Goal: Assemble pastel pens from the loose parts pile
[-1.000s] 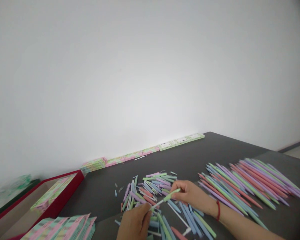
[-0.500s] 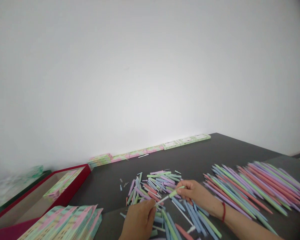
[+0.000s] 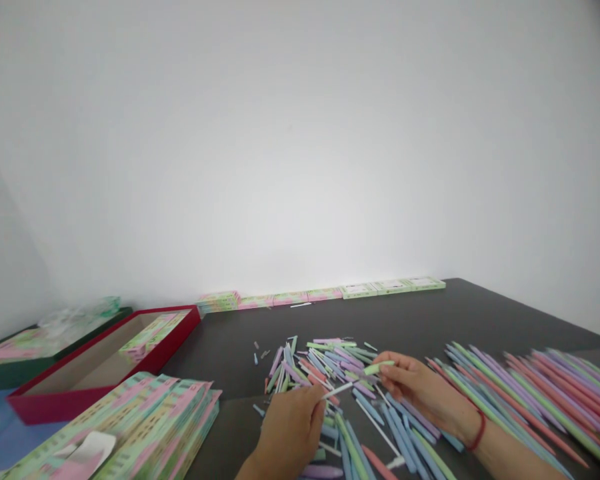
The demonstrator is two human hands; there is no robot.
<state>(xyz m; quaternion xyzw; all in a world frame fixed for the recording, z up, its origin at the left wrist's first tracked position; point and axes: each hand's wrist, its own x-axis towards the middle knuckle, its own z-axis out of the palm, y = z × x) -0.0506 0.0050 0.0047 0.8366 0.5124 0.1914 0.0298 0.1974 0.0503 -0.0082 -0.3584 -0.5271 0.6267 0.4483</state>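
Observation:
Low over a pile of loose coloured pen parts [image 3: 403,433], both my hands are at work. My left hand [image 3: 294,427] pinches a thin white pen refill [image 3: 339,391] that points right and slightly up. A short light-green pen part [image 3: 379,367] sits between the thumb and fingers of my right hand [image 3: 420,393], which has a red cord at its wrist. A small gap shows between the refill's tip and the green part. Blue, green, purple and coral pieces lie under and around both hands.
To the right, long slim pens [image 3: 520,400] lie in rows. Flat printed packs [image 3: 155,420] are fanned out at front left, near a red box [image 3: 100,373] and a dark green box [image 3: 25,367] with plastic wrap. More packs [image 3: 290,298] line the wall.
The refill and the green part, touching half a second ago, are now apart, with my right hand farther from my left. The view has turned left, so everything sits farther right.

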